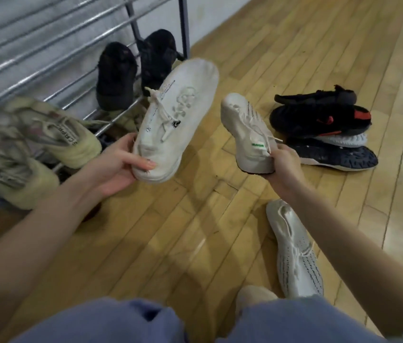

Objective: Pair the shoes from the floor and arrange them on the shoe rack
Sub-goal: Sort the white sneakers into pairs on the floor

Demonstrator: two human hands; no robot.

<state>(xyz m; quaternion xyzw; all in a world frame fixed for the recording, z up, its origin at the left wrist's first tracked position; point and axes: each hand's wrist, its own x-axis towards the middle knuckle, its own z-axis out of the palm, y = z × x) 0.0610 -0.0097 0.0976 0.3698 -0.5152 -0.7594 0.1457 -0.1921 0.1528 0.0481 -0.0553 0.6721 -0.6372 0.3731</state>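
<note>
At the centre of the frame the left hand (118, 167) holds a white sneaker (175, 120) by its heel, fingers curled round it, toe pointing to the upper right, while the right hand (282, 167) just right of centre pinches a second white shoe (247, 134) at its heel collar. A third white shoe (294, 251) lies on the wooden floor (170, 231) at lower right, and dark shoes (319, 129) are piled at right. On the shoe rack (47, 45) in the upper left stand a black pair (136, 68) and, lower left, a pale yellow pair (22, 149).
</note>
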